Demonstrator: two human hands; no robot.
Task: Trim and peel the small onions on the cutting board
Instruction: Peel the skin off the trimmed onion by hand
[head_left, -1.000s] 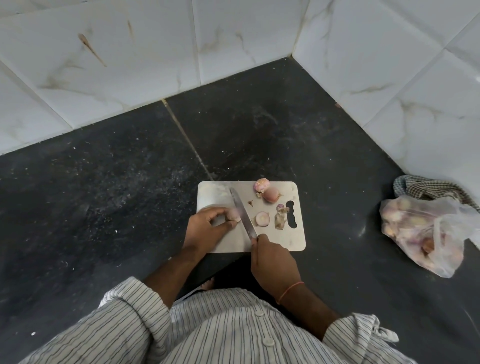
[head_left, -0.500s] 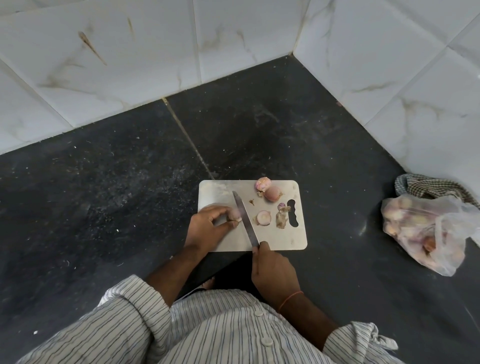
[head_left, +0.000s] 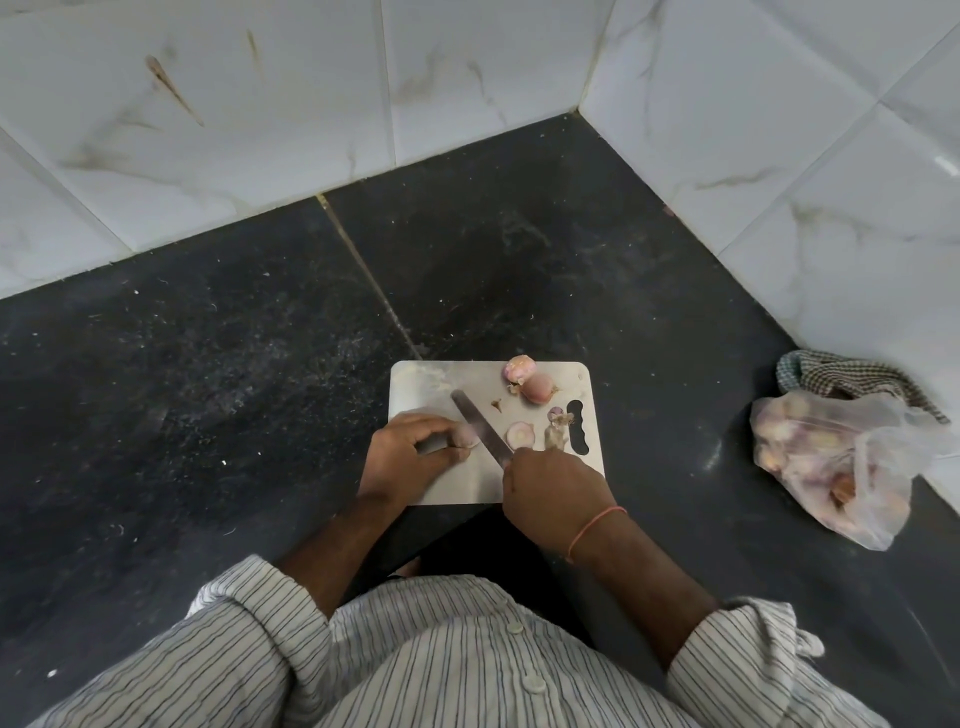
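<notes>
Seen from above on a dark stone worktop (head_left: 208, 364) set into a corner of white marbled wall tiles (head_left: 260, 104): a pale rectangular cutting board (head_left: 467, 483) with a handle slot at its right edge. Left hand (head_left: 410, 457) curled over a small onion (head_left: 467, 439) near the board's middle, pinching it between fingertips and thumb, pressed down on the surface. Right hand (head_left: 550, 483) closed round the handle of a knife (head_left: 480, 426), blade angled up and to the left, lying just beside the held onion on its right side; contact between edge and onion not discernible. Just right of the blade, a cut onion slice (head_left: 520, 434), face up. Beside it, near the slot, a clump of papery peel and trimmings (head_left: 556, 434). At the board's far edge, two more small onions touching each other, one pink-skinned (head_left: 518, 368) and one smoother and rounder (head_left: 537, 388). A thin pink thread band (head_left: 597, 525) around the right wrist. Rolled sleeves of a striped button shirt (head_left: 441, 665) in the foreground. Well apart to the right, a clear plastic bag of onions (head_left: 831, 467) on the worktop, touching a checked cloth (head_left: 857, 379) bunched against the wall.
</notes>
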